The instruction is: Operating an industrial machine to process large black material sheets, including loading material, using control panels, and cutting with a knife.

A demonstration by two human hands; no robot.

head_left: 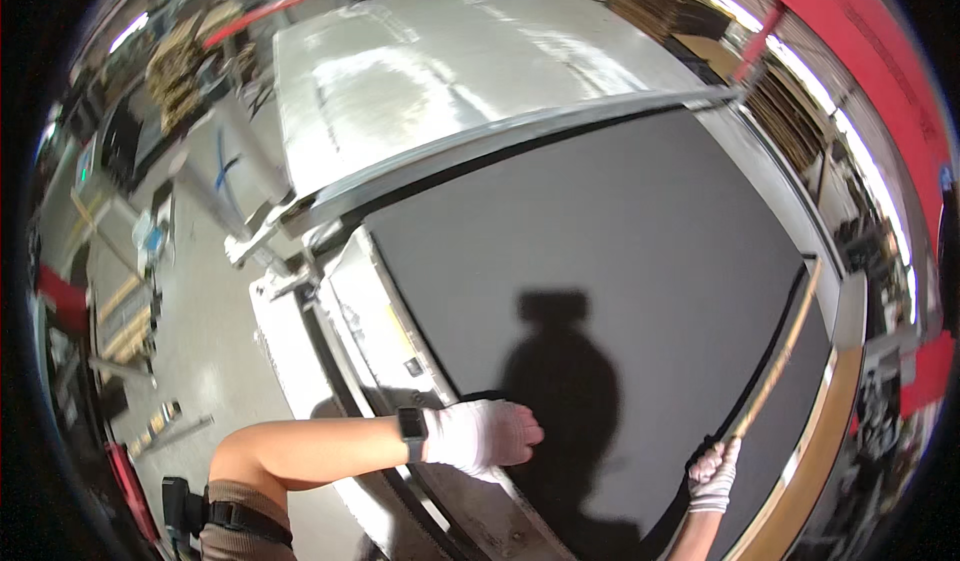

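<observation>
A large flat black sheet (600,211) fills the bed of a metal frame in front of me. My right hand (714,471), in a pale glove with bare fingertips, is wrapped round the lower end of a long, thin wooden stick (778,366). The stick slants up and away over the sheet's right side, its shadow beside it. Above the sheet's near left edge is my left hand (485,434), gloved the same way, palm down with fingers curled. Whatever those fingers may hold is hidden. A dark watch (411,433) sits on that wrist.
A metal bar (520,141) crosses behind the sheet, with a broad shiny metal table (400,81) beyond it. A brown ledge (800,491) borders the right side. A red beam (865,41) rises at the right. Stacked brown boards (665,6) stand far back.
</observation>
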